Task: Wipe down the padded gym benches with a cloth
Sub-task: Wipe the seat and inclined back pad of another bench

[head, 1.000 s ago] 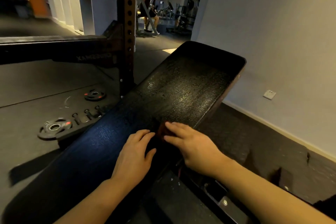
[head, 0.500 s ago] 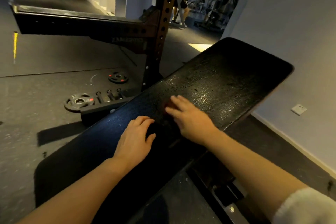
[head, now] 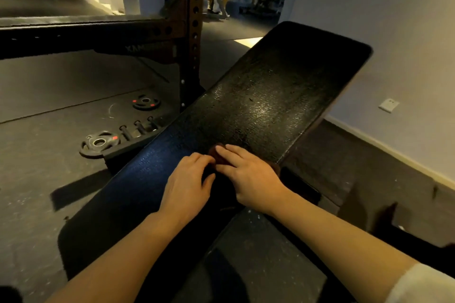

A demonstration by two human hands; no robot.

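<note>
Fingers (head: pixel 231 152) of the right hand (head: pixel 248 177) are pressing flat on the dark red cloth (head: pixel 216 155)
Left hand (head: pixel 187 184) is resting relaxed on the padded bench (head: pixel 270 96), just left of the cloth, near the bench's middle

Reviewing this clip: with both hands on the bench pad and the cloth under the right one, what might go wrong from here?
1. The cloth is nearly hidden under the right hand, so each stroke likely covers a narrow strip; the far end of the bench pad may get missed.
2. The right hand sits close to the pad's right edge; a stroke that way might push the cloth off.
3. The left hand presses on the glossy, possibly damp pad and might slip.
</note>
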